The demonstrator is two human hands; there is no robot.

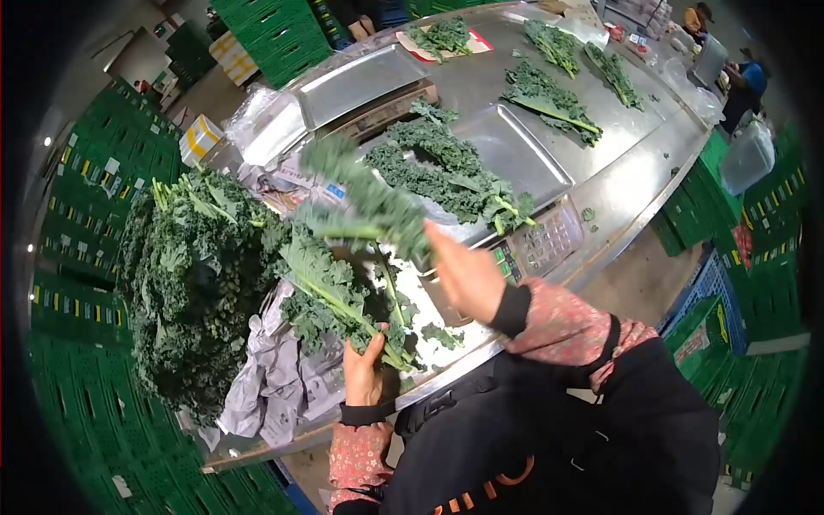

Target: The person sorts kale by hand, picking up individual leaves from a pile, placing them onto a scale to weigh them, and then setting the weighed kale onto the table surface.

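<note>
My left hand (363,375) is closed around the stem end of a curly kale leaf (324,292) near the table's front edge. Blurred by motion, a second kale leaf (371,204) extends leftward from my right hand (468,276), whose fingers are partly hidden behind it. Left of both hands, a large heap of kale (202,283) lies beside crumpled paper (268,378). Beyond my right hand, more kale (438,163) rests on the metal tray (536,154) of a weighing scale with a keypad (549,240).
Several kale bunches (549,94) lie across the metal table (631,159). Another metal tray (365,86) sits at the back left. Stacked green crates (266,39) stand around the table. Two people, one in a blue top (754,79), are at the far right.
</note>
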